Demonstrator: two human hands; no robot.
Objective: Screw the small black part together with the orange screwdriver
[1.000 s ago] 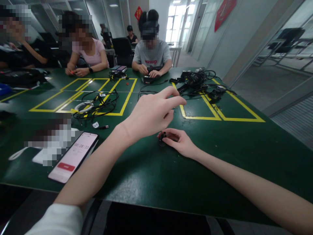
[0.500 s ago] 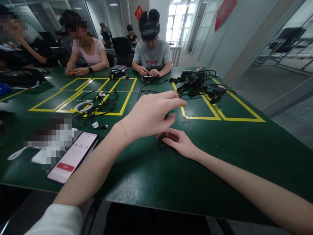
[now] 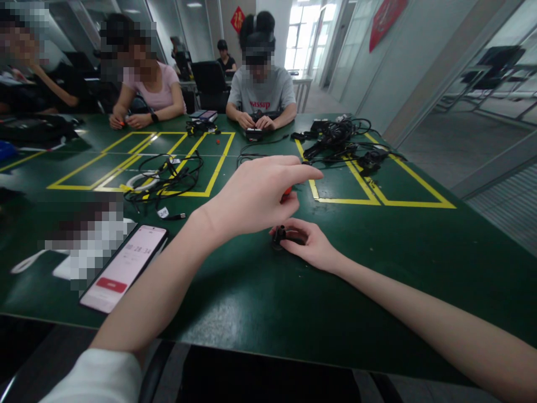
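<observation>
My left hand (image 3: 255,193) is raised over the table, its back to me and its index finger stretched out to the right. The other fingers are curled, and a small orange-red piece (image 3: 287,193) shows between them; most of it is hidden. Just below and to the right, my right hand (image 3: 310,243) rests on the table. Its thumb and fingers are closed round a small dark upright part (image 3: 278,236) with a short stub on top, which stands on the green tabletop. I cannot make out its exact kind.
Left of my forearm lies a phone (image 3: 123,268) with a running timer. Black cables (image 3: 184,176) sit in the yellow-taped areas, with a bigger cable heap (image 3: 339,140) at the far right. Across the table (image 3: 419,263) sits a person in a grey shirt (image 3: 262,92).
The orange-red piece now shows between my left fingers, where the gap was dark before. My left thumb and fingers have shifted slightly. My right hand stays at the dark part.
</observation>
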